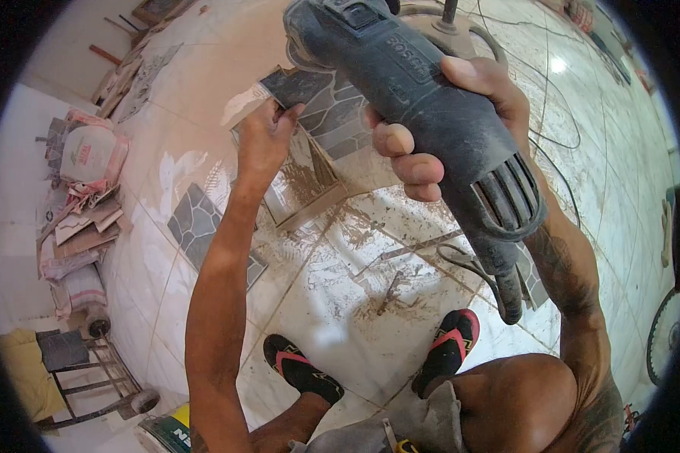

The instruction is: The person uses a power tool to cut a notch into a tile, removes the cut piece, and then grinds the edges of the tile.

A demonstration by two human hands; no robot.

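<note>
In my right hand (pixel 461 121) is a dark, dusty angle grinder (pixel 438 113), with my fingers and thumb wrapped round its body. Its head points to the upper left, and its power cord end hangs toward my feet. My left hand (pixel 268 140) pinches a dark grey tile piece (pixel 298 84) near the grinder's head. Whether the disc touches the tile cannot be made out. Beneath my hands lie a grey stone-patterned tile (pixel 344 117) and a muddy tray-like frame (pixel 321 202).
Another stone-patterned tile (pixel 194 223) lies on the dusty floor (pixel 317 279). Torn sacks (pixel 91 155) and tile scraps (pixel 89 234) are piled at the left wall. A bucket (pixel 162 434) stands lower left. Cables (pixel 559 98) loop across the right side; a wheel (pixel 661 340) is at the edge.
</note>
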